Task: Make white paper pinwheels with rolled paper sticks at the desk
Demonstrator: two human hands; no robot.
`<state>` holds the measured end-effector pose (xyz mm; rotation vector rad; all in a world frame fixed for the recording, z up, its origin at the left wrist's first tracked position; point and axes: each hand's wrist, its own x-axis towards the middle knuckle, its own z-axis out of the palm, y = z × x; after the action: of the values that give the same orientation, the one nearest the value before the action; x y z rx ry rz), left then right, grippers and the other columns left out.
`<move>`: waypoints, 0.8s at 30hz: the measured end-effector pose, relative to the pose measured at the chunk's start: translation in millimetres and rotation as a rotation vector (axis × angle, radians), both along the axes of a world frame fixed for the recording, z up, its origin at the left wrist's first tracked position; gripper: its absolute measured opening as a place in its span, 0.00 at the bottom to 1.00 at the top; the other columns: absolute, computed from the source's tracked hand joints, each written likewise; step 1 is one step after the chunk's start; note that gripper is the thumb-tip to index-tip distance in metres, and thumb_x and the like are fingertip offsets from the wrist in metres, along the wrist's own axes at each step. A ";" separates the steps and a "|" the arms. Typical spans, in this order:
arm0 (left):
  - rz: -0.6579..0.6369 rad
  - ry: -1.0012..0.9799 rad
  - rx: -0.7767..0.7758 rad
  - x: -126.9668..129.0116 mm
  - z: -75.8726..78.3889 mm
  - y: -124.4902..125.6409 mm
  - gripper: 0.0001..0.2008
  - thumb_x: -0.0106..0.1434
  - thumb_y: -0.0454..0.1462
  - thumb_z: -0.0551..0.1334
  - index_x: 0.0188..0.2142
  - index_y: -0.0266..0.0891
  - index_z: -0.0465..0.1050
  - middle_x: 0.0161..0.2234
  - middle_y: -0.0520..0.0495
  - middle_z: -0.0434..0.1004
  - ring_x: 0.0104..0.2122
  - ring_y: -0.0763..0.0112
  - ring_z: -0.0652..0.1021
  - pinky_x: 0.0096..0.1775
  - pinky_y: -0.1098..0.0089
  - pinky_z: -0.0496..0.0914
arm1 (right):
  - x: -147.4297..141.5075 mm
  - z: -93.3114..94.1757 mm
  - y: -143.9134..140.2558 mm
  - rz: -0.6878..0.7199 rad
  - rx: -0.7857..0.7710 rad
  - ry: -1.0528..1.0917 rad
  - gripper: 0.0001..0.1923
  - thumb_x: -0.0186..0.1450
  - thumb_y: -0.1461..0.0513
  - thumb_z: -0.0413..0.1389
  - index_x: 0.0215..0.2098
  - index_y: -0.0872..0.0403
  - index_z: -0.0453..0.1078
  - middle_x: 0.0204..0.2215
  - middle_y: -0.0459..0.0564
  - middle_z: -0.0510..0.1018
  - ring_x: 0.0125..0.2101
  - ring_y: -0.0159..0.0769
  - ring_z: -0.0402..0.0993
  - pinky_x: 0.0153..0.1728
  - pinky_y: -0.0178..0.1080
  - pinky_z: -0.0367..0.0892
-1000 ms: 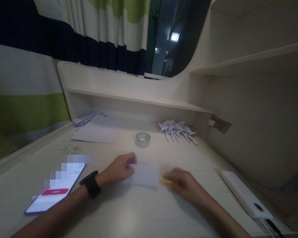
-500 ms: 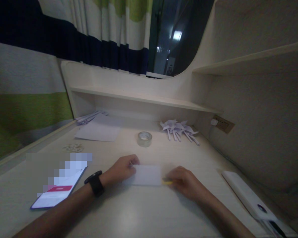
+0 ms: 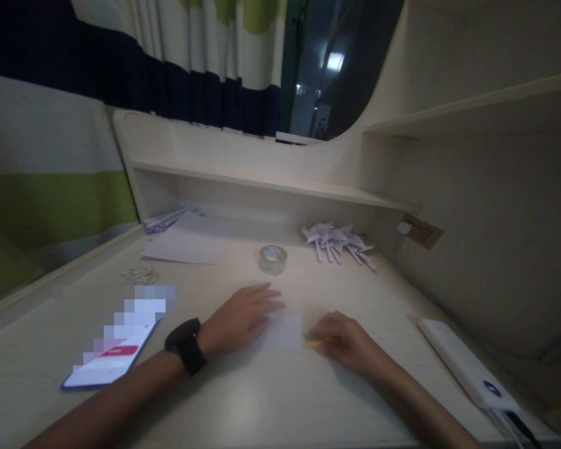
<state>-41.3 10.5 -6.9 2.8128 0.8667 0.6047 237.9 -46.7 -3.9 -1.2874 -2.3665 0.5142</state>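
the left hand (image 3: 240,315) lies flat, fingers spread and pointing right, pressing down on the left part of a small white sheet of paper (image 3: 285,330) on the pale surface (image 3: 243,405). a black watch (image 3: 187,345) sits on that wrist. the right hand (image 3: 343,340) is curled at the paper's right edge, its fingers closed on something thin and yellow (image 3: 314,342), possibly a pencil or small blade; the view is too dim and blurred to say which. the yellow tip touches the paper's right edge. the paper lies flat between the two hands, in the middle of the surface, near the front.

to the left of the left forearm lies a phone (image 3: 110,363), screen up and lit, with a red bar across it; part of the screen is blurred out. behind the hands, well apart, a roll of clear tape (image 3: 272,259) lies flat. further back and to the right is a heap of small folded white paper pinwheels (image 3: 336,242), close to a wall socket (image 3: 418,231) with a white plug in it. at the back left a larger white sheet (image 3: 187,246) lies flat, with some paper strips (image 3: 166,219) just behind it. near the right edge rests a long white power bank (image 3: 465,368) with a cable at its near end. a low shelf (image 3: 271,184) runs along the back, and a striped curtain (image 3: 42,137) in green, white and navy hangs behind and to the left.
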 end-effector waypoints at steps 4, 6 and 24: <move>-0.136 0.111 -0.080 11.8 -14.8 6.4 0.21 0.70 0.43 0.49 0.62 0.57 0.54 0.64 0.53 0.56 0.64 0.56 0.52 0.59 0.49 0.50 | -0.6 0.1 0.6 0.004 0.001 -0.013 0.13 0.60 0.66 0.57 0.42 0.50 0.76 0.35 0.51 0.77 0.37 0.40 0.70 0.41 0.41 0.65; -0.118 0.129 -0.092 14.8 -23.0 9.0 0.21 0.70 0.45 0.47 0.62 0.58 0.53 0.64 0.53 0.55 0.64 0.55 0.52 0.59 0.48 0.48 | -1.1 1.0 -0.5 -0.005 -0.011 -0.017 0.13 0.60 0.66 0.57 0.43 0.50 0.76 0.36 0.51 0.77 0.38 0.40 0.70 0.41 0.41 0.65; -0.081 0.150 -0.071 14.5 -31.8 9.8 0.20 0.71 0.45 0.44 0.60 0.58 0.57 0.64 0.55 0.53 0.64 0.57 0.51 0.60 0.49 0.46 | 0.9 -2.1 -10.3 0.021 0.018 -0.051 0.14 0.61 0.66 0.56 0.45 0.52 0.75 0.39 0.54 0.75 0.40 0.41 0.68 0.42 0.41 0.64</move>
<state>-26.8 20.3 -38.6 2.8406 0.7773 0.3488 238.8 -57.0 -6.0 -1.2837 -2.4224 0.4703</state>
